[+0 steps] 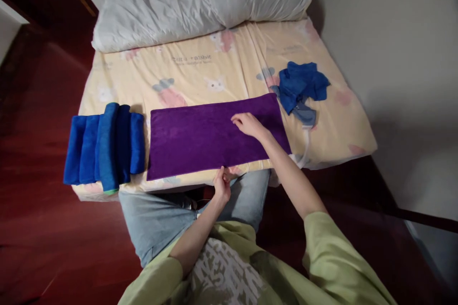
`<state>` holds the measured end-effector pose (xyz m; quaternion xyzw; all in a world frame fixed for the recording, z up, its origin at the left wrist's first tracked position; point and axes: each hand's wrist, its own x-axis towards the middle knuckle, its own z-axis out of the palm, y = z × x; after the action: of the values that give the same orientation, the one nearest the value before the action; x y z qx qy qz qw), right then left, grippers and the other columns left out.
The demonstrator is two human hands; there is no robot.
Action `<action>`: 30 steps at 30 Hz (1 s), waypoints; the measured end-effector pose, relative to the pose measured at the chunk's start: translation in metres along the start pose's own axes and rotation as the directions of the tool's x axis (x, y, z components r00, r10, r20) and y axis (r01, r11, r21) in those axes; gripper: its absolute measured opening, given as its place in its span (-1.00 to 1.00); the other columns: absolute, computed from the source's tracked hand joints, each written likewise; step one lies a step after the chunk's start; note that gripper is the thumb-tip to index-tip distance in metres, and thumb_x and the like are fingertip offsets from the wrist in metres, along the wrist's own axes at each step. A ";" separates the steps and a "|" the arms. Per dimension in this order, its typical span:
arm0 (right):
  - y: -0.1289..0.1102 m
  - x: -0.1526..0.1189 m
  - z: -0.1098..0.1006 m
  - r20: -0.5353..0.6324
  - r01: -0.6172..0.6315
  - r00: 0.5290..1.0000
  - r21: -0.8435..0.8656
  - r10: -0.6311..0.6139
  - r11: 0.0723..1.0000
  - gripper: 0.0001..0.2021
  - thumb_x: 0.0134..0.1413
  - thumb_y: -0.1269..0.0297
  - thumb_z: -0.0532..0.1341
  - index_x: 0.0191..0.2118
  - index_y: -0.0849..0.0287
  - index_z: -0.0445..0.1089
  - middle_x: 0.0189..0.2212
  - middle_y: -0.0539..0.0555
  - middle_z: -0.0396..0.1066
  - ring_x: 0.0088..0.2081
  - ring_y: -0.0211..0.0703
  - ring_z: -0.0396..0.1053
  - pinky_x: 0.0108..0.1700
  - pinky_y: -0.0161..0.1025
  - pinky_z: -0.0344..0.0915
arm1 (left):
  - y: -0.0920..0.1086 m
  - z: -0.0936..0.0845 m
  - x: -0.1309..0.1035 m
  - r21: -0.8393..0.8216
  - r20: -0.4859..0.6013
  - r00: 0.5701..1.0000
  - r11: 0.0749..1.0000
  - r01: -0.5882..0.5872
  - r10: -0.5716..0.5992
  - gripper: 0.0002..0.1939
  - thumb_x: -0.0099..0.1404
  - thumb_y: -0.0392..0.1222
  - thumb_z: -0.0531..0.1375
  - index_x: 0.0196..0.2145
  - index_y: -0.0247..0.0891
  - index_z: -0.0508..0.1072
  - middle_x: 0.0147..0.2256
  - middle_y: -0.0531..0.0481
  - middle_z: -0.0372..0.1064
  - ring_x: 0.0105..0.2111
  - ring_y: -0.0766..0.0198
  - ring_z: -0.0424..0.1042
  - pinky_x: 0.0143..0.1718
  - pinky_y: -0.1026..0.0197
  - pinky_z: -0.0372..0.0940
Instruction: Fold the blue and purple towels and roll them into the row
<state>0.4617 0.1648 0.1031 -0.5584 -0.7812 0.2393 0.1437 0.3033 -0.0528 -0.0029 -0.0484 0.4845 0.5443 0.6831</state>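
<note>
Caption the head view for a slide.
Right hand over flat purple cloth, left hand at its near edge, blue rolls alongside.

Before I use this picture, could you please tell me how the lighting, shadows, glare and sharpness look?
Head view: purple cloth, left hand and right hand fairly clear in soft light; head view: shadow on the wall beside the grey bundle; head view: faint sheen on the red floor, smeared toward the left edge; head view: small print on the sheet too soft to read.
</note>
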 end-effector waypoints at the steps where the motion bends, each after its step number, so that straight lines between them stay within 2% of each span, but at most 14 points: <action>1: 0.000 0.028 -0.003 0.003 0.003 1.000 0.045 -0.003 0.999 -0.73 0.33 0.43 0.15 0.00 0.17 0.57 -0.02 0.13 0.58 0.03 -0.09 0.51 0.20 -0.14 0.33 | 0.001 0.000 0.001 -0.016 -0.006 1.000 1.000 0.020 -0.020 -0.46 0.23 -0.05 0.43 -0.51 -0.23 0.10 -0.63 0.26 -0.03 -0.63 0.50 -0.03 -0.53 0.32 -0.06; 3: 0.000 0.080 -0.002 0.018 -0.021 1.000 0.103 0.019 0.994 -0.76 0.33 0.40 0.20 -0.01 0.22 0.57 -0.01 0.17 0.57 0.02 -0.10 0.51 0.21 -0.13 0.33 | 0.004 0.001 0.002 -0.043 -0.031 0.998 0.997 0.062 -0.063 -0.46 0.24 -0.08 0.43 -0.50 -0.22 0.09 -0.62 0.26 -0.06 -0.64 0.51 -0.03 -0.55 0.33 -0.06; 5: 0.002 0.121 0.008 0.058 -0.057 0.997 0.114 0.051 0.992 -0.76 0.31 0.38 0.25 0.02 0.27 0.56 -0.01 0.22 0.56 0.03 -0.08 0.50 0.22 -0.11 0.33 | 0.006 0.002 0.002 -0.067 -0.047 0.994 0.993 0.099 -0.102 -0.47 0.26 -0.11 0.41 -0.50 -0.22 0.07 -0.62 0.26 -0.07 -0.64 0.51 -0.04 -0.56 0.34 -0.06; 7: 0.007 0.151 0.022 0.114 -0.094 0.990 0.087 0.084 0.992 -0.73 0.28 0.36 0.29 0.05 0.29 0.55 -0.01 0.24 0.55 0.03 -0.06 0.50 0.21 -0.10 0.34 | 0.009 0.003 0.002 -0.085 -0.049 0.991 0.989 0.120 -0.124 -0.47 0.27 -0.14 0.40 -0.49 -0.22 0.07 -0.61 0.25 -0.10 -0.64 0.51 -0.04 -0.57 0.35 -0.06; 10: 0.017 0.178 0.043 0.178 -0.111 0.978 0.020 0.106 0.994 -0.72 0.21 0.32 0.35 0.01 0.29 0.56 -0.02 0.23 0.56 0.01 -0.06 0.50 0.16 -0.13 0.37 | 0.011 0.005 0.002 -0.116 -0.037 0.988 0.983 0.145 -0.150 -0.49 0.27 -0.19 0.40 -0.49 -0.21 0.07 -0.60 0.25 -0.16 -0.64 0.51 -0.06 -0.58 0.36 -0.07; 13: 0.026 0.190 0.053 0.222 -0.110 0.969 0.010 0.105 0.994 -0.76 0.19 0.29 0.37 -0.06 0.27 0.58 -0.11 0.16 0.59 -0.09 -0.13 0.51 0.07 -0.21 0.40 | 0.012 0.007 0.003 -0.160 -0.011 0.984 0.971 0.175 -0.179 -0.49 0.27 -0.24 0.39 -0.50 -0.22 0.06 -0.60 0.24 -0.18 -0.64 0.51 -0.07 -0.59 0.37 -0.06; 17: 0.031 0.195 0.054 0.298 -0.132 0.946 0.011 0.123 0.991 -0.79 0.20 0.26 0.37 -0.12 0.27 0.57 -0.20 0.12 0.59 -0.18 -0.18 0.50 -0.01 -0.25 0.39 | 0.011 0.007 0.005 -0.152 0.006 0.982 0.970 0.189 -0.190 -0.45 0.32 -0.22 0.36 -0.53 -0.22 0.02 -0.60 0.22 -0.21 -0.64 0.50 -0.09 -0.58 0.38 -0.02; 21: 0.029 0.196 0.051 0.287 -0.128 0.952 0.054 0.108 0.990 -0.77 0.20 0.31 0.36 -0.05 0.26 0.51 -0.10 0.15 0.55 -0.13 -0.14 0.47 0.00 -0.21 0.38 | 0.012 0.006 0.005 -0.176 0.016 0.982 0.966 0.189 -0.190 -0.47 0.35 -0.19 0.35 -0.53 -0.21 0.05 -0.60 0.20 -0.18 -0.63 0.48 -0.08 -0.60 0.36 0.01; 26: 0.029 0.200 0.051 0.326 -0.166 0.938 0.123 0.118 0.978 -0.61 0.09 0.36 0.43 0.03 0.23 0.42 -0.11 0.10 0.49 -0.12 -0.14 0.43 0.04 -0.18 0.36 | 0.015 0.005 0.003 -0.181 0.027 0.978 0.961 0.208 -0.207 -0.50 0.35 -0.22 0.34 -0.53 -0.21 0.07 -0.60 0.20 -0.17 -0.63 0.47 -0.07 -0.59 0.35 0.02; 30: 0.030 0.202 0.050 0.255 -0.121 0.964 0.188 0.071 0.975 -0.66 0.16 0.32 0.40 0.01 0.20 0.38 -0.10 0.07 0.45 -0.12 -0.16 0.40 0.07 -0.18 0.33 | 0.017 0.006 0.001 -0.187 0.008 0.973 0.955 0.228 -0.231 -0.54 0.35 -0.26 0.33 -0.52 -0.21 0.11 -0.60 0.20 -0.17 -0.63 0.47 -0.07 -0.59 0.34 0.00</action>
<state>0.3934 0.3517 0.0360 -0.5442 -0.7365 0.3916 0.0897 0.2937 -0.0415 0.0075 -0.1719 0.4272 0.5040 0.7307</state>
